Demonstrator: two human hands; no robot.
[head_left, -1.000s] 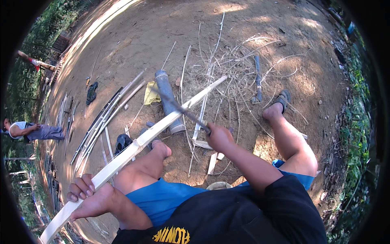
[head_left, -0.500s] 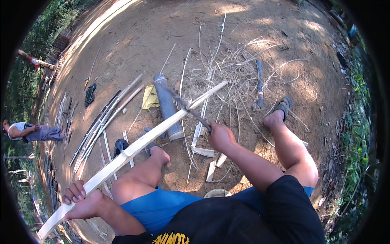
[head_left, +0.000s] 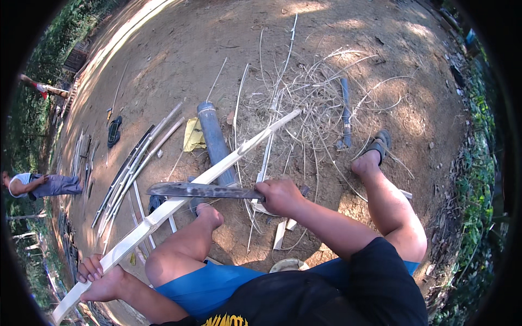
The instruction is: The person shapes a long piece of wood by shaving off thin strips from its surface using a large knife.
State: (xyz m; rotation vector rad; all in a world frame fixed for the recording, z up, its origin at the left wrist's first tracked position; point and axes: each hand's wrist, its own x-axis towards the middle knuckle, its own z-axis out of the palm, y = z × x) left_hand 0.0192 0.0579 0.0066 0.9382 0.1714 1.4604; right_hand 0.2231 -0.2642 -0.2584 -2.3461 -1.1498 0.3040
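A long pale bamboo strip [head_left: 128,239] runs slantwise across my left leg, from the lower left up to the middle. My left hand [head_left: 99,278] is closed round it near its lower end. In my right hand [head_left: 283,196] is the handle of a machete [head_left: 204,190]. Its dark, worn blade points left and crosses over the strip, just beyond the strip's node. Under the strip's far part lies a thick grey bamboo tube [head_left: 213,133] on the ground. Whether the blade touches the strip I cannot tell.
Thin shavings [head_left: 310,103] lie tangled ahead. A dark stick [head_left: 346,111] lies right of them. Several long bamboo poles [head_left: 138,163] rest on the left, near a yellow wrapper [head_left: 194,135] and a loose sandal [head_left: 114,131]. Another person [head_left: 41,185] stands far left.
The machete has come back along the strip toward me, and its blade has swung from slanting away to lying nearly level. My right hand moved slightly left and nearer. My left hand keeps its grip.
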